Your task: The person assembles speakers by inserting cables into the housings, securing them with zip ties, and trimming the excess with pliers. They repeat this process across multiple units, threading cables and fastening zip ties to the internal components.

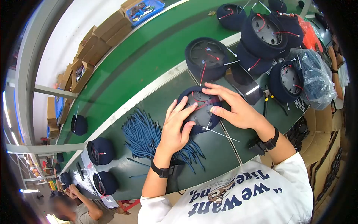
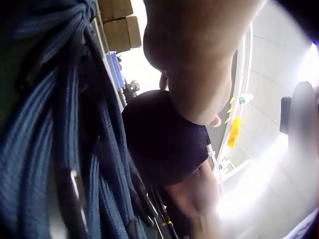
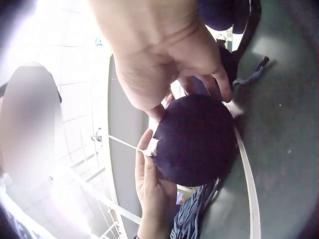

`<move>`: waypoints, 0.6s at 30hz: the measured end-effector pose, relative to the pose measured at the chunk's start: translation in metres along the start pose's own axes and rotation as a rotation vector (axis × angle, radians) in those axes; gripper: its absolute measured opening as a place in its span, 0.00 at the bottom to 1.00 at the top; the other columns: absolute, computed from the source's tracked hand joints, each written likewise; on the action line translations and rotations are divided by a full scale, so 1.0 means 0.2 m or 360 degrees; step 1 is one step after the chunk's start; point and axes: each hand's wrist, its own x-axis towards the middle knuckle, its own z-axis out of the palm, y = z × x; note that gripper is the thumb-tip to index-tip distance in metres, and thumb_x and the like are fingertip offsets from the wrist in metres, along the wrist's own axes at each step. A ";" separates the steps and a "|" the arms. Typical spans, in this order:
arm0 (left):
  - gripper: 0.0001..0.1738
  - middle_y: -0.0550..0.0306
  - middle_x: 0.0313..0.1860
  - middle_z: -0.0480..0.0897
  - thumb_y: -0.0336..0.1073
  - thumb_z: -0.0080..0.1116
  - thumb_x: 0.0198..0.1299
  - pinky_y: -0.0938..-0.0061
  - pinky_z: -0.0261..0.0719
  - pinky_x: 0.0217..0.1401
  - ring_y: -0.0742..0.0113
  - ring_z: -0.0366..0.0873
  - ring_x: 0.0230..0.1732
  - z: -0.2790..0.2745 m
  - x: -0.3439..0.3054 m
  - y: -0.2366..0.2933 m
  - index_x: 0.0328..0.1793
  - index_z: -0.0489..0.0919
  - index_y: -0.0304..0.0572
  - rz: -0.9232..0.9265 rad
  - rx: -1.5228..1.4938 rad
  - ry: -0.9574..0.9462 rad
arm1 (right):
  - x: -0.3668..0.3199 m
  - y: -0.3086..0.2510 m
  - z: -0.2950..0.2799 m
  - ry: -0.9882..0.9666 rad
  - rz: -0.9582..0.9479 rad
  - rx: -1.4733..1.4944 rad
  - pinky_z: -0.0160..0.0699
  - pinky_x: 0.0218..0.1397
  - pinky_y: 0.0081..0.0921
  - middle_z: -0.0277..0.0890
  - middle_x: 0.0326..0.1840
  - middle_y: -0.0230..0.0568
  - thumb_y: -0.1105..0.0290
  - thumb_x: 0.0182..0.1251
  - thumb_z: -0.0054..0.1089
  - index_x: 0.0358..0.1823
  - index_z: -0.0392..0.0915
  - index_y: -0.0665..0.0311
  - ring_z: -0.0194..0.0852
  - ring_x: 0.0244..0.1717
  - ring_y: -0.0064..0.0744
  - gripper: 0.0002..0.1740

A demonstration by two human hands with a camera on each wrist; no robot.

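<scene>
Both hands hold a round navy fabric-covered housing (image 1: 200, 129), its black inner plate and red wires facing up. A white cable tie sticks out from its near rim. My left hand (image 1: 174, 128) grips the left side, with fingertips over the rim. On the opposite side my right hand (image 1: 236, 110) holds the rim, its thumb on the inner face and its fingers along the far edge. In the right wrist view the housing's rounded outside (image 3: 197, 139) shows between the hands. A heap of blue cords (image 1: 143, 134) lies beside my left hand.
More navy housings (image 1: 207, 58) stand at the back right, some stacked. Pliers (image 1: 266, 98), a dark flat panel (image 1: 242, 80) and a clear plastic bag (image 1: 317, 78) lie right. Two housings (image 1: 101, 151) sit left. Cardboard boxes (image 1: 85, 76) line the green surface's far side. Another person (image 1: 87, 205) sits lower left.
</scene>
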 end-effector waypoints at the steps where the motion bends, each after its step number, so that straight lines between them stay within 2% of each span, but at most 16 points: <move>1: 0.29 0.39 0.76 0.78 0.39 0.62 0.73 0.48 0.66 0.82 0.39 0.72 0.80 0.00 -0.01 -0.03 0.76 0.77 0.36 0.0010 -0.0140 -0.0013 | 0.01 -0.01 0.00 0.0016 0.0015 0.0034 0.67 0.80 0.44 0.68 0.81 0.58 0.61 0.76 0.66 0.75 0.74 0.62 0.69 0.79 0.58 0.30; 2: 0.36 0.37 0.79 0.75 0.40 0.68 0.67 0.50 0.66 0.83 0.40 0.70 0.82 0.00 -0.02 -0.08 0.79 0.74 0.34 0.0008 -0.0246 0.0089 | 0.02 -0.01 0.00 0.0030 -0.0031 -0.0006 0.68 0.80 0.45 0.68 0.80 0.58 0.61 0.75 0.66 0.75 0.74 0.61 0.69 0.79 0.59 0.30; 5: 0.48 0.35 0.82 0.71 0.48 0.74 0.57 0.54 0.64 0.84 0.37 0.67 0.83 -0.04 0.10 0.02 0.82 0.71 0.33 -0.0180 -0.0084 0.0035 | 0.02 -0.02 0.04 0.0045 -0.0083 -0.0144 0.70 0.78 0.45 0.68 0.80 0.57 0.60 0.74 0.67 0.75 0.74 0.59 0.70 0.77 0.60 0.31; 6: 0.44 0.37 0.83 0.70 0.52 0.70 0.62 0.51 0.63 0.85 0.38 0.65 0.84 -0.01 0.11 0.01 0.79 0.74 0.34 -0.0143 0.0060 -0.0126 | 0.03 -0.03 0.05 0.0036 -0.0061 -0.0209 0.70 0.78 0.46 0.68 0.80 0.57 0.59 0.74 0.68 0.75 0.75 0.59 0.71 0.76 0.60 0.30; 8: 0.40 0.39 0.83 0.70 0.55 0.65 0.66 0.49 0.62 0.85 0.39 0.64 0.85 0.05 0.07 -0.04 0.77 0.77 0.36 -0.0105 0.0006 -0.0094 | 0.04 -0.02 0.06 0.0031 -0.0048 -0.0317 0.71 0.77 0.47 0.67 0.80 0.56 0.59 0.73 0.68 0.74 0.76 0.58 0.72 0.75 0.60 0.30; 9: 0.37 0.43 0.81 0.74 0.59 0.62 0.69 0.47 0.62 0.84 0.41 0.65 0.84 0.05 0.07 -0.02 0.73 0.82 0.38 -0.0145 0.0030 -0.0072 | 0.04 -0.01 0.07 0.0036 -0.0056 -0.0359 0.72 0.77 0.47 0.67 0.80 0.56 0.58 0.73 0.68 0.73 0.76 0.58 0.72 0.74 0.60 0.30; 12: 0.38 0.46 0.77 0.79 0.63 0.62 0.69 0.47 0.64 0.84 0.42 0.67 0.84 0.05 0.05 -0.06 0.71 0.83 0.39 0.0059 0.0168 -0.0148 | 0.04 0.04 0.07 0.0069 -0.0125 -0.0324 0.72 0.77 0.48 0.67 0.79 0.56 0.59 0.72 0.70 0.71 0.78 0.58 0.73 0.73 0.61 0.29; 13: 0.36 0.48 0.72 0.83 0.63 0.65 0.67 0.46 0.65 0.82 0.43 0.71 0.81 0.05 0.07 -0.05 0.67 0.86 0.41 0.0064 0.0111 -0.0073 | 0.04 0.03 0.07 0.0070 -0.0137 -0.0267 0.71 0.77 0.47 0.67 0.79 0.56 0.59 0.71 0.70 0.71 0.78 0.59 0.73 0.73 0.60 0.29; 14: 0.35 0.48 0.71 0.84 0.62 0.67 0.66 0.46 0.66 0.82 0.43 0.72 0.80 0.04 0.06 -0.05 0.66 0.87 0.41 0.0066 0.0071 -0.0075 | 0.04 0.03 0.07 0.0071 -0.0146 -0.0205 0.71 0.76 0.47 0.67 0.79 0.56 0.60 0.71 0.71 0.70 0.78 0.59 0.73 0.73 0.60 0.29; 16: 0.33 0.48 0.69 0.85 0.60 0.71 0.64 0.46 0.68 0.80 0.42 0.75 0.78 -0.01 0.06 -0.07 0.63 0.88 0.41 0.0072 -0.0017 -0.0077 | 0.03 -0.02 0.04 0.0261 -0.0169 -0.0188 0.71 0.77 0.45 0.67 0.78 0.56 0.62 0.69 0.72 0.69 0.78 0.61 0.74 0.73 0.57 0.29; 17: 0.29 0.48 0.65 0.87 0.54 0.77 0.58 0.46 0.71 0.78 0.42 0.79 0.74 -0.04 0.06 -0.05 0.57 0.89 0.41 0.0091 -0.0030 0.0122 | 0.03 -0.05 0.01 0.0357 -0.0176 -0.0183 0.71 0.77 0.44 0.67 0.78 0.56 0.63 0.68 0.73 0.68 0.78 0.62 0.74 0.73 0.56 0.29; 18: 0.24 0.49 0.58 0.90 0.45 0.81 0.50 0.51 0.78 0.71 0.44 0.83 0.65 -0.09 0.07 -0.02 0.50 0.91 0.41 0.0082 0.0014 0.0273 | 0.01 -0.06 -0.01 0.0572 -0.0257 -0.0312 0.78 0.66 0.39 0.75 0.67 0.53 0.66 0.66 0.74 0.60 0.80 0.63 0.80 0.64 0.47 0.23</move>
